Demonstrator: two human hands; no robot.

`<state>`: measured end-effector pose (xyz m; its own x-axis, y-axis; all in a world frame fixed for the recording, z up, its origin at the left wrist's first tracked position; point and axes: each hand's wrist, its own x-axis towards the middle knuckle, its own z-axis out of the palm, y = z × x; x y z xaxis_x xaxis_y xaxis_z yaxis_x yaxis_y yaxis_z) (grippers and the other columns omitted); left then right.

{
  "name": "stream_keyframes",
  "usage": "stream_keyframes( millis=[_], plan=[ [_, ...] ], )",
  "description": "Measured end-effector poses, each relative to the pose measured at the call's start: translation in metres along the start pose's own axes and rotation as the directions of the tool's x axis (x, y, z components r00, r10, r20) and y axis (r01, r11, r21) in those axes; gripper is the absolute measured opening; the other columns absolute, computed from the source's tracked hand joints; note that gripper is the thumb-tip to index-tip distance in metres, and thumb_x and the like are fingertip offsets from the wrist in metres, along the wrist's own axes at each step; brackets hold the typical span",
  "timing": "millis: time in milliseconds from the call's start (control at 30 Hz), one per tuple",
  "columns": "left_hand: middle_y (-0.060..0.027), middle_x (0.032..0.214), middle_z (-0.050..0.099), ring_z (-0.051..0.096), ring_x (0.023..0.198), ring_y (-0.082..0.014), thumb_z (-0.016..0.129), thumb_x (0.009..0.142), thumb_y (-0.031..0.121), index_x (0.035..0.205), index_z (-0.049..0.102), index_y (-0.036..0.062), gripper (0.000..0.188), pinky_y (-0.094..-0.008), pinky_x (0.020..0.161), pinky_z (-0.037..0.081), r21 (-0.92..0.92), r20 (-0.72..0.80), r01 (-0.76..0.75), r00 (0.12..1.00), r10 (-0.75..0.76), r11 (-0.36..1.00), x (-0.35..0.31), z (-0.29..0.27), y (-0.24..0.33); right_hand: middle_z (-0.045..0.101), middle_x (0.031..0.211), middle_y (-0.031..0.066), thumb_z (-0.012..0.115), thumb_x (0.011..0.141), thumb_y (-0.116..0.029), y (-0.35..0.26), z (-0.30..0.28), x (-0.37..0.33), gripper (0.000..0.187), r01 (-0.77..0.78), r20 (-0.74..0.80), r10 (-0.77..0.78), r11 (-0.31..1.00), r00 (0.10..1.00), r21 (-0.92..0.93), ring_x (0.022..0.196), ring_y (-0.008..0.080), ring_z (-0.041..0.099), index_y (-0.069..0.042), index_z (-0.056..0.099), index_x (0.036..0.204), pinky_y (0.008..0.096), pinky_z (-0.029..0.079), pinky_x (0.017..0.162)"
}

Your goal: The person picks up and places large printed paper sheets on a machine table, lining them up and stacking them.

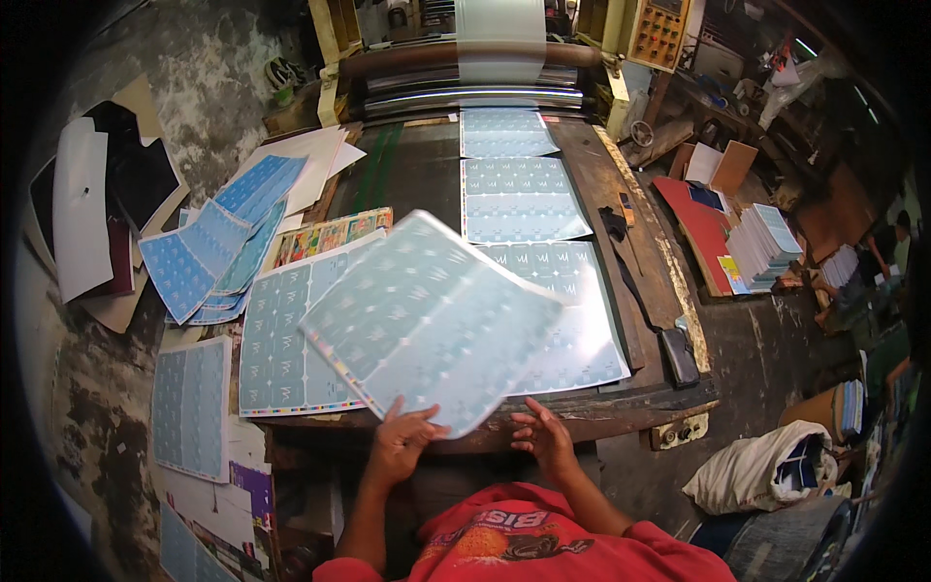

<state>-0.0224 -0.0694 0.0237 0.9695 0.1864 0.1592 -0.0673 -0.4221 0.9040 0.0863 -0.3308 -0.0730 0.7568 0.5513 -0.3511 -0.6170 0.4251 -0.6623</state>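
Note:
A large pale-blue printed sheet is tilted in the air over the machine's table, slightly blurred. My left hand is closed on its near edge. Just right of the sheet's near corner is my right hand, fingers apart and nothing in them. Under the lifted sheet, on the left, lies a stack of similar printed sheets. To the right, a line of printed sheets runs from the rollers down to the near edge of the table; the lifted sheet partly covers the nearest one.
Steel rollers span the far end, with a control box beside them. Darker-blue sheets and another pale stack lie at left. A black pouch rests on the right edge. A white sack stands lower right.

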Motion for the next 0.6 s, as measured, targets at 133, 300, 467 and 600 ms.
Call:
stream_keyframes(
  millis=[133,300,467,600],
  plan=[
    [0.0001,0.11,0.071,0.05,0.13,-0.0287,0.065,0.091,0.027,0.093,0.074,0.0136,0.017,-0.058,0.116,0.008,0.114,0.257,-0.116,0.963,0.083,0.987,-0.002,0.013,0.009,0.059,0.104,0.0102,0.058,0.092,-0.03,0.0,-0.007,0.003,0.045,-0.092,0.031,0.091,0.996,0.995,0.017,0.088,0.0199,0.06,0.0,0.048,0.124,0.0347,0.052,0.066],
    [-0.0148,0.15,0.039,0.027,0.143,-0.0386,0.066,0.078,0.062,0.134,0.056,0.0114,0.076,-0.062,0.113,0.014,0.541,0.179,-0.178,0.979,0.094,0.822,0.009,-0.006,-0.003,0.062,0.09,0.014,0.059,0.091,-0.02,0.014,-0.026,-0.008,0.035,-0.168,-0.044,0.17,0.984,0.984,0.053,0.072,0.0247,0.062,0.003,0.051,0.116,0.033,0.049,0.061],
    [-0.0165,0.155,0.029,0.018,0.146,-0.0361,0.064,0.073,0.07,0.147,0.034,0.002,0.105,-0.0508,0.118,0.013,0.78,-0.118,0.127,0.991,-0.055,0.613,0.028,-0.04,-0.034,0.062,0.087,0.015,0.059,0.092,-0.026,0.026,-0.042,-0.047,0.039,-0.261,-0.157,0.255,0.965,0.954,-0.021,0.07,0.0248,0.062,0.004,0.05,0.117,0.0324,0.048,0.062],
    [-0.0149,0.155,0.031,0.021,0.146,-0.0346,0.063,0.08,0.064,0.146,0.036,0.003,0.093,-0.0501,0.117,0.015,0.769,-0.074,0.099,0.995,-0.066,0.632,0.014,-0.028,-0.028,0.061,0.09,0.0141,0.059,0.092,-0.03,0.036,-0.053,-0.074,0.043,-0.302,-0.192,0.288,0.952,0.938,-0.047,0.075,0.0234,0.061,0.002,0.049,0.118,0.0351,0.048,0.067]
  ],
)
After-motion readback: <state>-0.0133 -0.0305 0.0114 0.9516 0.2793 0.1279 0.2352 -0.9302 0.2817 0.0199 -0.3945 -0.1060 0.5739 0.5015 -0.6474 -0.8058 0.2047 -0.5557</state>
